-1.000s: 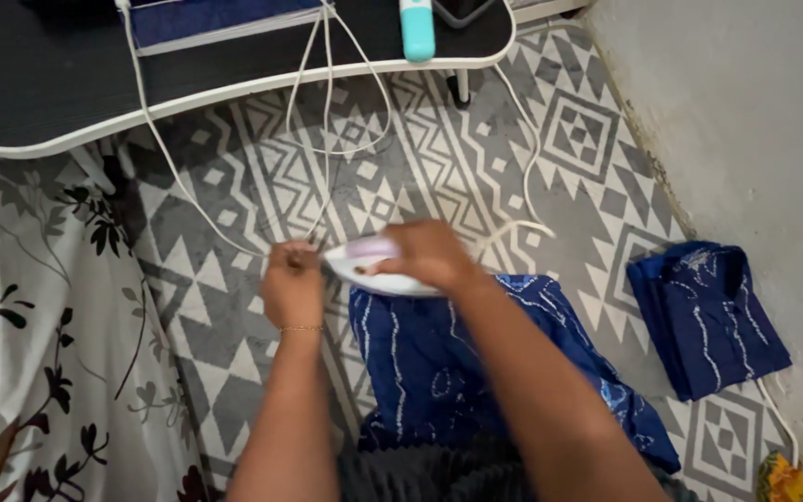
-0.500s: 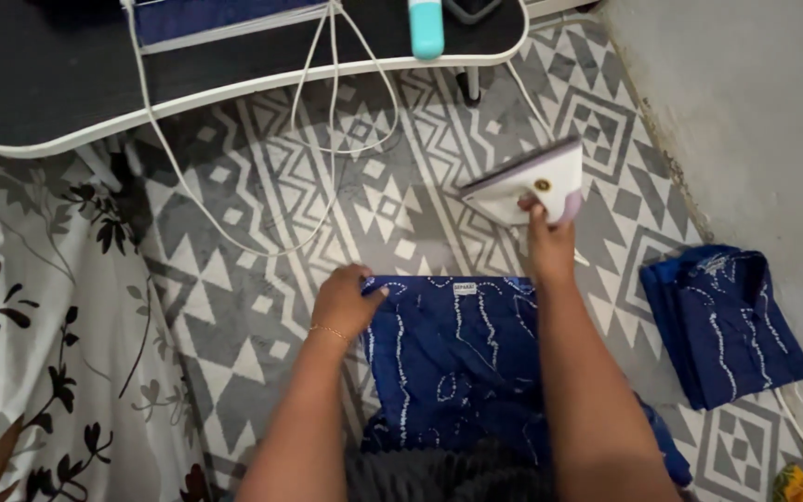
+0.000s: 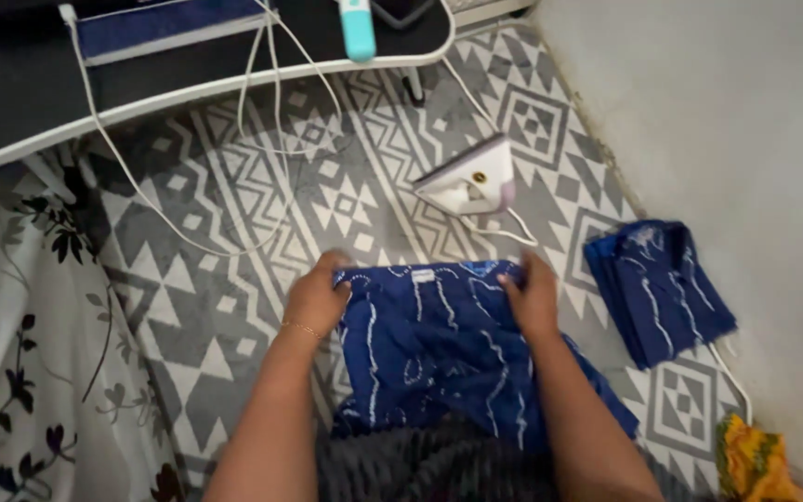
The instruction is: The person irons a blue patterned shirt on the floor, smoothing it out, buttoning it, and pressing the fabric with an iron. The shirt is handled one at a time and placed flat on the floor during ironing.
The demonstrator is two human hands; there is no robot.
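A dark blue cloth with white squiggly lines (image 3: 439, 335) lies spread on the grey and white patterned rug in front of me. My left hand (image 3: 320, 297) grips its far left corner. At the far right edge of the same cloth my right hand (image 3: 533, 299) holds it with fingers curled. A white and lilac clothes iron (image 3: 468, 181) stands upright on the rug just beyond the cloth, apart from both hands, its white cord trailing off.
A folded blue cloth (image 3: 657, 288) lies to the right near the grey wall. A low black table with a white rim (image 3: 188, 79) stands at the back, white cables (image 3: 267, 102) hanging from it. A floral sheet (image 3: 20, 353) covers the left. A yellow cloth (image 3: 750, 460) sits bottom right.
My right hand carried the iron off the blue cloth, set it upright on the rug and let go. Both hands then moved to the cloth's far corners.
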